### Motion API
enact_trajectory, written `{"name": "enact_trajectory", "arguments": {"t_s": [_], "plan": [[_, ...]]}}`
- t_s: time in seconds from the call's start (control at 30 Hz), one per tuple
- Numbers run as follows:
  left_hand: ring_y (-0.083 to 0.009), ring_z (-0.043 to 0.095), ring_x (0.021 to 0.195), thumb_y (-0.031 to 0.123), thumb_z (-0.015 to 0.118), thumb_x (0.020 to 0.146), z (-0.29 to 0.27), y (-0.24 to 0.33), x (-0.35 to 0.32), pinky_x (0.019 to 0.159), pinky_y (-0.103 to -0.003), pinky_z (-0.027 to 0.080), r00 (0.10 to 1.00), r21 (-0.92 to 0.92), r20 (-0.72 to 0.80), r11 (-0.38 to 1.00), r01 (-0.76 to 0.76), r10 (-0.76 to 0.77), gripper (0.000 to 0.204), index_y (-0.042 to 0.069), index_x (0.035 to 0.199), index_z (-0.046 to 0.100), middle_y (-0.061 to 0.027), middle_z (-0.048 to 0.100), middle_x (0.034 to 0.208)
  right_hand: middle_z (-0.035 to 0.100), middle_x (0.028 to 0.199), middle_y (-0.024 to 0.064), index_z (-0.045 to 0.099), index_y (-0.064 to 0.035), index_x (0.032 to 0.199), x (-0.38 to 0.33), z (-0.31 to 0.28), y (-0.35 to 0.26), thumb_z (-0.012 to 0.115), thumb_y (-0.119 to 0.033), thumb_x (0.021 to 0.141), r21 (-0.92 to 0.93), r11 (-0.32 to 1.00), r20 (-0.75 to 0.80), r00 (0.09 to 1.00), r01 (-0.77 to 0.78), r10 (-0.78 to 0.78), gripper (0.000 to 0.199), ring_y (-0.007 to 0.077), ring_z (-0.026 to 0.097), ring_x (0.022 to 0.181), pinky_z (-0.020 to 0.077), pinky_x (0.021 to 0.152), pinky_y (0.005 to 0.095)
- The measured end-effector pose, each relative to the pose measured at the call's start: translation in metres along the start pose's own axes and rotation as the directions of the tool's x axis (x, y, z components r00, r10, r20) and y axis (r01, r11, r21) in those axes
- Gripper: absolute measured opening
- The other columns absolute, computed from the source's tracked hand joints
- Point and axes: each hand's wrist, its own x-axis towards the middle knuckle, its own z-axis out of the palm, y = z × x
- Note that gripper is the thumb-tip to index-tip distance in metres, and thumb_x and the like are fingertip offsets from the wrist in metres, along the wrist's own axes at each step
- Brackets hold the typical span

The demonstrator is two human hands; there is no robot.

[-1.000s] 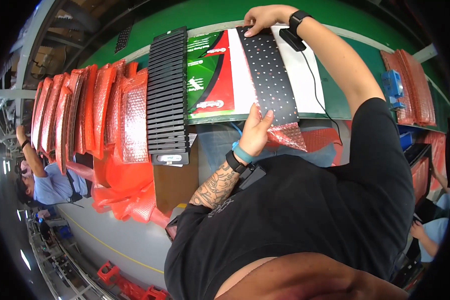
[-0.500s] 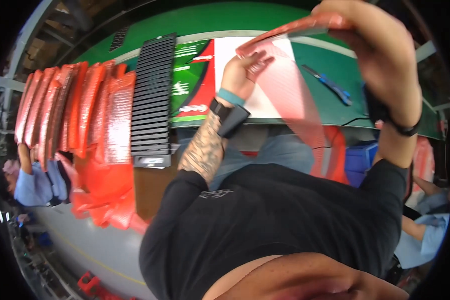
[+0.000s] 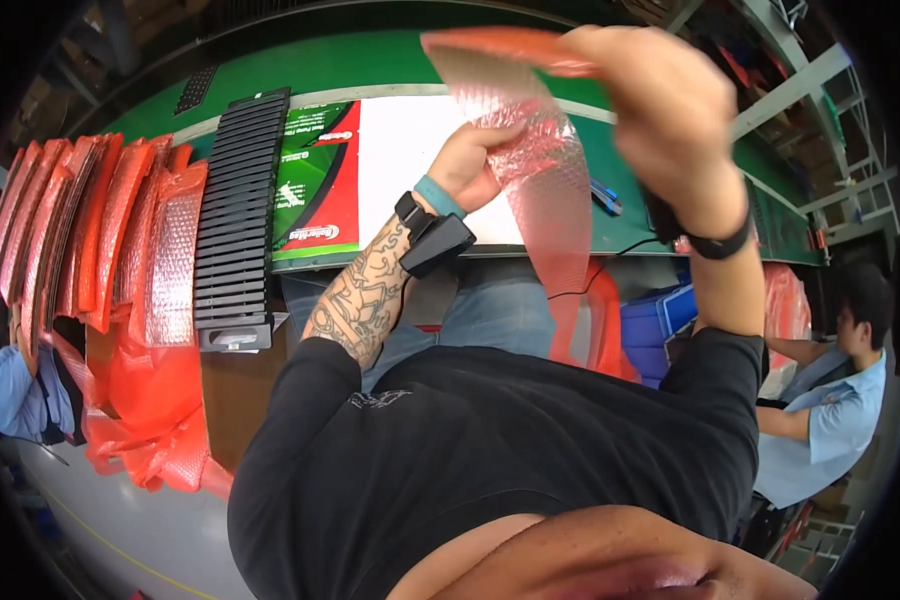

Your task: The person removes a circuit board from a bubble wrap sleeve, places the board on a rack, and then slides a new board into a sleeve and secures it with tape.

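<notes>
A translucent red bubble-wrap bag point(image 3: 555, 215) hangs stretched above the table and down past its front edge. My right hand point(image 3: 660, 100), blurred, is raised at the upper right and closed on the bag's top edge. Lower and to the left, my left hand point(image 3: 470, 168) has its thumb and fingers closed at the bag's left edge; some of its fingertips are hidden. Beneath the bag lies a flat printed sheet point(image 3: 315, 200) in green, red and white. A blue-handled utility knife point(image 3: 605, 198) rests on the green table, partly covered by the bag.
A black slatted plastic panel point(image 3: 238, 215) stands left of the printed sheet. Beyond it is a row of filled red bubble-wrap bags point(image 3: 105, 225). A blue bin point(image 3: 660, 325) sits below the table's front edge. A co-worker point(image 3: 820, 400) is at the right.
My right hand has swung left, and the bag now spreads open beside my left hand. My left hand has closed at the bag's edge. The whole view has shifted.
</notes>
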Motion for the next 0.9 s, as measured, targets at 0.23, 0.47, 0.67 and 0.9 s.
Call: {"name": "enact_trajectory", "arguments": {"t_s": [0.23,0.47,0.67,0.9], "plan": [[-0.0333,0.063,0.118,0.004,0.047,0.1,-0.056,-0.029,-0.029,0.105,-0.047,0.052,0.967,-0.261,-0.207,0.961,0.093,-0.15,0.032,-0.007,0.129,0.056,-0.0207,0.064,0.126,0.067,0.083,0.0085,0.068,-0.0034,0.102,-0.059,0.103,-0.023,0.062,0.001,0.071,0.133,0.978,0.04,0.987,-0.158,0.154,0.031,0.0271,0.065,0.072,0.0509,0.061,0.035],[-0.0285,0.066,0.1,0.009,0.046,0.094,-0.08,-0.029,-0.046,0.097,-0.044,0.052,0.971,-0.271,-0.215,0.961,0.048,-0.109,0.029,-0.001,0.118,0.059,-0.0155,0.066,0.109,0.061,0.116,0.0138,0.062,-0.0043,0.122,-0.067,0.108,-0.089,0.056,-0.01,0.082,0.166,0.939,0.44,0.874,-0.302,0.204,0.041,0.0306,0.061,0.099,0.049,0.08,0.0406],[-0.032,0.059,0.125,0.014,0.035,0.104,-0.128,-0.051,-0.054,0.11,-0.05,0.045,0.979,-0.544,-0.026,0.824,0.157,-0.204,0.041,-0.002,0.138,0.048,-0.0189,0.058,0.136,0.058,0.12,0.0175,0.059,-0.0066,0.134,-0.097,0.123,-0.097,0.068,-0.022,0.079,0.179,0.931,0.341,0.908,-0.318,0.245,0.058,0.0327,0.058,0.108,0.0446,0.088,0.0425],[-0.0296,0.067,0.11,0.041,0.033,0.109,-0.041,-0.016,-0.098,0.096,-0.045,0.055,0.965,-0.423,-0.176,0.9,0.102,-0.192,0.051,0.002,0.136,0.051,-0.016,0.064,0.126,0.058,0.124,0.0189,0.067,-0.0036,0.125,-0.104,0.121,-0.112,0.072,-0.012,0.081,0.334,0.764,0.469,0.8,-0.552,0.374,0.045,0.0358,0.056,0.113,0.0443,0.091,0.0433]]}}
